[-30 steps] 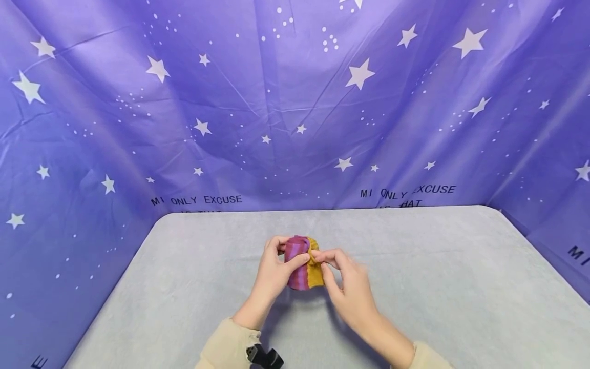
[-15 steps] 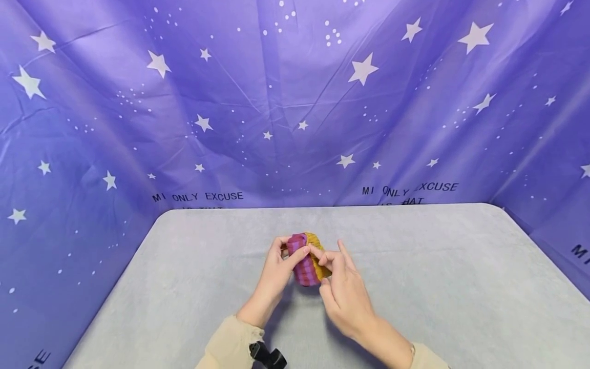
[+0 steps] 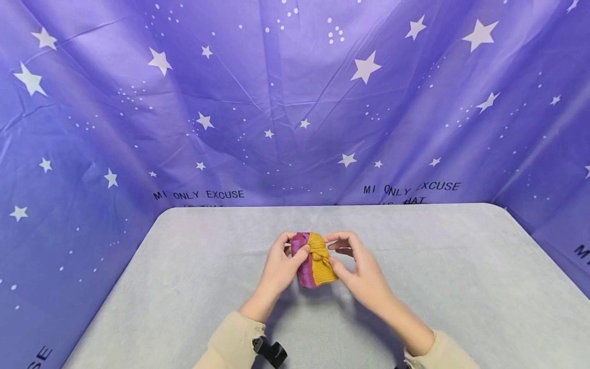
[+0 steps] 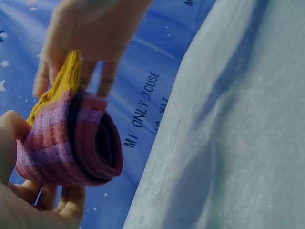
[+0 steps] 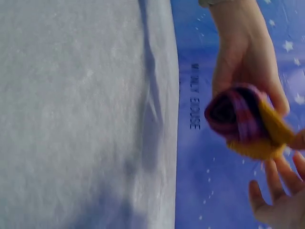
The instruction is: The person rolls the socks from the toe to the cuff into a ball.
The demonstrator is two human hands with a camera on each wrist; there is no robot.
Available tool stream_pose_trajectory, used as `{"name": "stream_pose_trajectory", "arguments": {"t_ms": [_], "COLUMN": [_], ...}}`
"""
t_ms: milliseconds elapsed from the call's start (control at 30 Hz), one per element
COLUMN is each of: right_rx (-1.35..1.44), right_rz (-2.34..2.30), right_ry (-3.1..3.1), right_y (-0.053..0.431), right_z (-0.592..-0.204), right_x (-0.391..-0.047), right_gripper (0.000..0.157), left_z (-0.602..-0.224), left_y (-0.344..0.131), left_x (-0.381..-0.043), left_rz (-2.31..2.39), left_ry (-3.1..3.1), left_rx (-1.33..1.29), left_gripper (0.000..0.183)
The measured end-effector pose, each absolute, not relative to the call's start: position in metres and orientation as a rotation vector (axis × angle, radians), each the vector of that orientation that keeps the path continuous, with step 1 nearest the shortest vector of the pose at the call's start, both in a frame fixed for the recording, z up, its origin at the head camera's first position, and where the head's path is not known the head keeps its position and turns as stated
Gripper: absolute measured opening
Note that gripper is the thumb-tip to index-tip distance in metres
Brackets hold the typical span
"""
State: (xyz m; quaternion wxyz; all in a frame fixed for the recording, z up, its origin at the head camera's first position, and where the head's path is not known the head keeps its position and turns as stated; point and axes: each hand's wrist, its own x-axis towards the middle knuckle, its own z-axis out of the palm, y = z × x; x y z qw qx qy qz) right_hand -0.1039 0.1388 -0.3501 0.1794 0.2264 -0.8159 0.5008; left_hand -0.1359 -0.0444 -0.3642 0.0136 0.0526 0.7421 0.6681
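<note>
A rolled-up knitted sock (image 3: 306, 271), striped in purple and dark red, is held up over the table. Its mustard-yellow cuff (image 3: 325, 274) faces right and has a bunched fold in the middle. My left hand (image 3: 278, 264) grips the striped roll, thumb on the near face and fingers behind. The right hand (image 3: 364, 271) pinches the cuff's outer edge, thumb in front and fingertips at the top corner. In the left wrist view the spiral end of the rolled sock (image 4: 102, 143) shows; the right wrist view has the yellow cuff (image 5: 257, 149) between the two hands.
A pale grey cloth covers the table (image 3: 207, 256), its rounded back edge close to a purple curtain (image 3: 276, 102) with white stars and printed words. A black strap piece (image 3: 269, 351) sits at the left sleeve (image 3: 235, 338).
The right hand's fingers, poking at the fold by the left thumb half a second ago, have moved right to the cuff's outer edge. More of the yellow cuff is spread out; the left hand keeps its grip.
</note>
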Motion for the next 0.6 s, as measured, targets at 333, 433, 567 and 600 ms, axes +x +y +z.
{"name": "stream_pose_trajectory", "arguments": {"t_ms": [333, 433, 567, 600], "right_rx": [0.767, 0.814, 0.867, 0.872], "right_rz": [1.504, 1.490, 1.420, 1.386], "right_ry": [-2.418, -2.408, -2.299, -2.274], "right_y": [0.150, 0.148, 0.142, 0.141], "right_z": [-0.355, -0.356, -0.356, -0.356], "right_x": [-0.115, -0.117, -0.112, -0.109], "right_gripper": [0.017, 0.017, 0.021, 0.022], "left_z": [-0.358, -0.359, -0.360, -0.360], "left_y": [-0.047, -0.047, -0.047, -0.047], "left_x": [-0.138, -0.137, -0.134, -0.134], "left_rz": [2.159, 2.165, 2.194, 2.199], "left_ry": [2.108, 2.100, 2.134, 2.143], "left_rx": [0.181, 0.168, 0.126, 0.119], "left_gripper": [0.025, 0.024, 0.021, 0.021]}}
